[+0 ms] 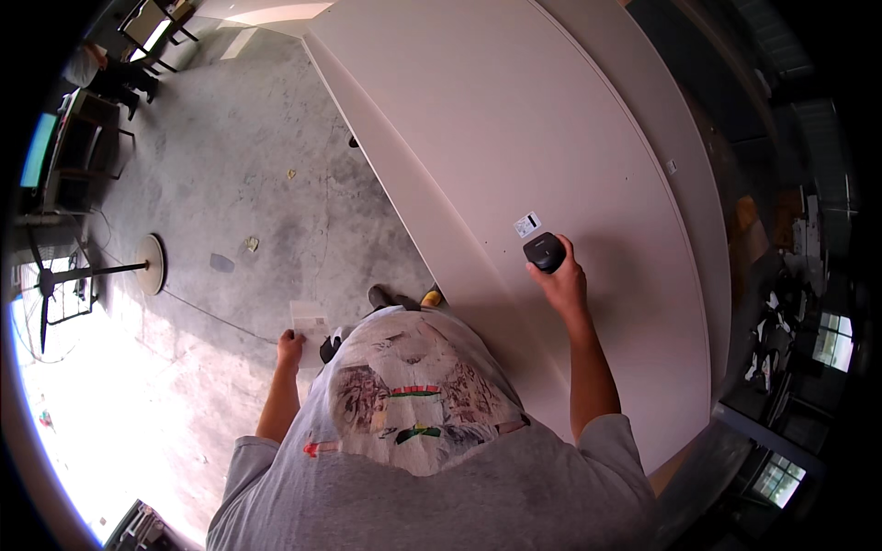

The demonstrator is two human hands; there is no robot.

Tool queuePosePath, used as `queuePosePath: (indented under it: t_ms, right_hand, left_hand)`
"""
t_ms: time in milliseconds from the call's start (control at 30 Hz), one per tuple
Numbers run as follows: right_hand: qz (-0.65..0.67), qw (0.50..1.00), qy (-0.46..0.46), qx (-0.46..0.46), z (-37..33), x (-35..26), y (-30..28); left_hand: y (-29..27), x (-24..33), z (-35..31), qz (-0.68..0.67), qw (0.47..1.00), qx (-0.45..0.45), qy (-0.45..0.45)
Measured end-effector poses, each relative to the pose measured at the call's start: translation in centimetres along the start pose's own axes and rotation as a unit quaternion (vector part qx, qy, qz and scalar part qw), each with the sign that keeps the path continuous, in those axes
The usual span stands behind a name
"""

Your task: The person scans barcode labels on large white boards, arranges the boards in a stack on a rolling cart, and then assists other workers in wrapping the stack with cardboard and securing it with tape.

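Note:
My right hand [566, 284] is closed around a black handheld barcode scanner [544, 252]. The scanner is held over a large pale panel [514, 101], right beside a small white label [527, 224] with a dark printed patch. Down at my left side, my left hand [290, 345] pinches a white sheet of paper [309, 317] with faint print on it. Some black item [331, 345] shows between that hand and my shirt; I cannot make out what it is.
Grey concrete floor [239, 165] lies to the left, with a standing fan [150, 264] and a trailing cable. Another person [106, 73] is at the far left by a desk and chairs. Further pale boards [661, 101] lie under the panel on the right.

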State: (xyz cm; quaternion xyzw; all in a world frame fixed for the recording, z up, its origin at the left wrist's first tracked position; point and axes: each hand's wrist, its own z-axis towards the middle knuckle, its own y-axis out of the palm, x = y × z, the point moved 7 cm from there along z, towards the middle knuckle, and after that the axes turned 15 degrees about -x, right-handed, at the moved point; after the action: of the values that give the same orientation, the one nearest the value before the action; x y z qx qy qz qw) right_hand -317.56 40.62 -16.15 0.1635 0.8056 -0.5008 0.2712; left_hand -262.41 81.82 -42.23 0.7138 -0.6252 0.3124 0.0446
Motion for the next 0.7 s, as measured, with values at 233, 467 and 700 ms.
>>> queuePosePath:
  t_ms: [233,467,700]
  right_hand:
    - [-0.015,1.0,0.022,0.006,0.0,-0.2,0.1]
    - [-0.011,1.0,0.02,0.008,0.0,-0.3,0.0]
    - [-0.005,1.0,0.02,0.001,0.1,-0.3,0.1]
  left_hand:
    - [0.5,0.3,-1.1,0.022,1.0,0.008,-0.014]
    - [0.0,-1.3,0.2,-0.023,1.0,0.004,-0.003]
    - [0.6,0.7,-0.4,-0.001,1.0,0.008,0.008]
